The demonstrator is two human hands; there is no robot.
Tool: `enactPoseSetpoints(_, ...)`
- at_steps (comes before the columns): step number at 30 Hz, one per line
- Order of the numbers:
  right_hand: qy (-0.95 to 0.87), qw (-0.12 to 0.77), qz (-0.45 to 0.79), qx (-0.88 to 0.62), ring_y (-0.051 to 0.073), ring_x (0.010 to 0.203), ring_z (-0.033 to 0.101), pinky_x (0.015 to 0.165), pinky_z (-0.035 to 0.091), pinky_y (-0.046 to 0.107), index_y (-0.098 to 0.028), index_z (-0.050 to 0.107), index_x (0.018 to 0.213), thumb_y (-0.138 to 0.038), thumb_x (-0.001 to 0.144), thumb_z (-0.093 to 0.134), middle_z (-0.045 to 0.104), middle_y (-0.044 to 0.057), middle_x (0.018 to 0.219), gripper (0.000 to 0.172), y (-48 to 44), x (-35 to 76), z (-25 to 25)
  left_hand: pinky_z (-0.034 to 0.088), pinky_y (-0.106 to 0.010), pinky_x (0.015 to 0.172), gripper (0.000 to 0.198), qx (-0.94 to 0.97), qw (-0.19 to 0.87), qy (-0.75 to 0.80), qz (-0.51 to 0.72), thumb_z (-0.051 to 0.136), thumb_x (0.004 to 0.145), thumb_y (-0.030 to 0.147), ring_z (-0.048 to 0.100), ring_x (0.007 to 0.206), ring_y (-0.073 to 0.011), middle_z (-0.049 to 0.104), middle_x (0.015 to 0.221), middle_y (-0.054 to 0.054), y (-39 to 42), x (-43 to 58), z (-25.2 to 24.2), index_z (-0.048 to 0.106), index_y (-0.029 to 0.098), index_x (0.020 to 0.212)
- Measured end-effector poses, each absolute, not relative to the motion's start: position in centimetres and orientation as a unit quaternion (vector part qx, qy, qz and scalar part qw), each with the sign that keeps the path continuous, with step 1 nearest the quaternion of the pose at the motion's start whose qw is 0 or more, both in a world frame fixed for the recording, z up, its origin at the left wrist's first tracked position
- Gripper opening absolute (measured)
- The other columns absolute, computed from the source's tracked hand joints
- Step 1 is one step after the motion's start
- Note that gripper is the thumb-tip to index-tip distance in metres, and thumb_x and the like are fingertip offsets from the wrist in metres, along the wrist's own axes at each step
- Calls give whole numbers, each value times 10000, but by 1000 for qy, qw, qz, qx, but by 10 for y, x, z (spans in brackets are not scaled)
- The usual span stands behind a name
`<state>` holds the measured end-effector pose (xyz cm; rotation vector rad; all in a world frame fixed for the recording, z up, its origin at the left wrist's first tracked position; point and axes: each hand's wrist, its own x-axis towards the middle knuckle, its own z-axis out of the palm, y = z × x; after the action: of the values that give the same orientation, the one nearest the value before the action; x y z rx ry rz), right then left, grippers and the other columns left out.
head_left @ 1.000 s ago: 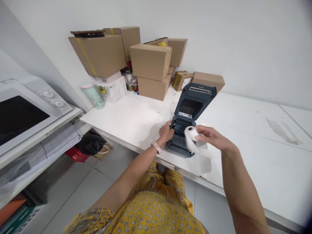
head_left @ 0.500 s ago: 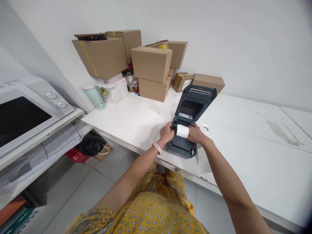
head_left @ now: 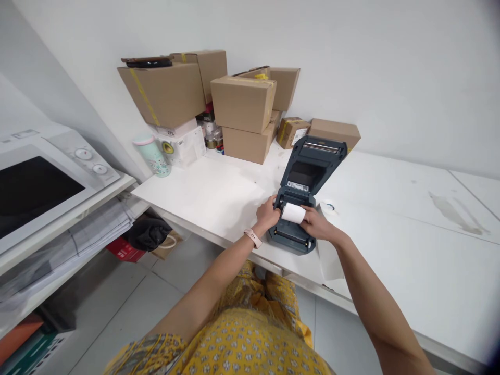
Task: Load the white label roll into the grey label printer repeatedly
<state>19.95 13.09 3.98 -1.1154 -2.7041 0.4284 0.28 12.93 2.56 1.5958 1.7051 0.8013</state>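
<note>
A dark grey label printer [head_left: 291, 241] stands on the white table with its lid [head_left: 331, 165] raised. Over its roll compartment lies a white paper roll [head_left: 292, 213], tilted slightly, its right end out of line with the printer. My right hand [head_left: 317, 225] grips that right end with thumb and fingers. My left hand [head_left: 267, 213] is closed around the printer's left side, thumb at the inner holder near the roll's left end. Some fingertips of both hands are hidden. Just right of the printer, another white roll [head_left: 330, 209] lies with a paper strip [head_left: 331, 259] trailing toward the table's front edge.
Cardboard boxes [head_left: 244, 107] are stacked at the back against the wall. A mint-green tumbler [head_left: 155, 159] stands by a white carton [head_left: 183, 148] at the back left. At far left, a white microwave [head_left: 91, 156] sits on a shelf. The white table [head_left: 398, 219] extends right.
My right hand has shifted slightly right, and the paper roll's right end has moved out with it, so the roll now tilts. My left hand stays on the printer's left side.
</note>
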Motion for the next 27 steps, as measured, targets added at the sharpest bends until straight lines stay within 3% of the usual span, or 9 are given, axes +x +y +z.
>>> enactPoseSetpoints(3, -906, 150, 222, -329, 228, 1189, 644, 1046, 509, 425, -249, 705, 1178, -41, 776, 413, 696, 52, 1265, 538, 110, 202, 46, 483, -362, 987, 583, 612, 322, 653, 309, 546, 815, 184, 661, 1136, -252, 702, 1262, -21, 129, 3, 24, 532, 310, 1384)
enactPoseSetpoints(6, -903, 170, 202, -340, 252, 1326, 548, 1088, 484, 464, -281, 635, 1295, -170, 875, 490, 579, 61, 1436, 459, 88, 201, 48, 489, -354, 985, 578, 608, 321, 658, 306, 540, 818, 184, 666, 1124, -243, 707, 1248, -13, 129, 4, 24, 533, 315, 1381)
enactPoseSetpoints(10, -890, 199, 149, -382, 280, 1346, 529, 1089, 480, 506, -238, 647, 1228, -359, 947, 544, 571, 102, 1441, 323, 63, 189, 40, 493, -354, 985, 584, 610, 318, 659, 303, 530, 819, 179, 666, 1127, -240, 709, 1244, -11, 130, 4, 24, 524, 315, 1387)
enactPoseSetpoints(17, -865, 256, 43, -430, 252, 1388, 489, 1134, 428, 517, -249, 604, 1319, -265, 1015, 402, 575, 65, 1447, 366, 42, 173, 12, 498, -352, 974, 574, 615, 313, 659, 299, 535, 803, 193, 668, 1126, -246, 714, 1232, -13, 128, 4, 24, 536, 308, 1365)
enactPoseSetpoints(27, -874, 240, 52, -419, 232, 1392, 484, 1164, 379, 537, -297, 580, 1366, -272, 1011, 404, 554, 42, 1467, 397, 38, 177, 15, 476, -372, 1007, 566, 607, 330, 650, 315, 543, 803, 209, 650, 1152, -259, 698, 1261, -11, 127, 4, 24, 542, 302, 1361)
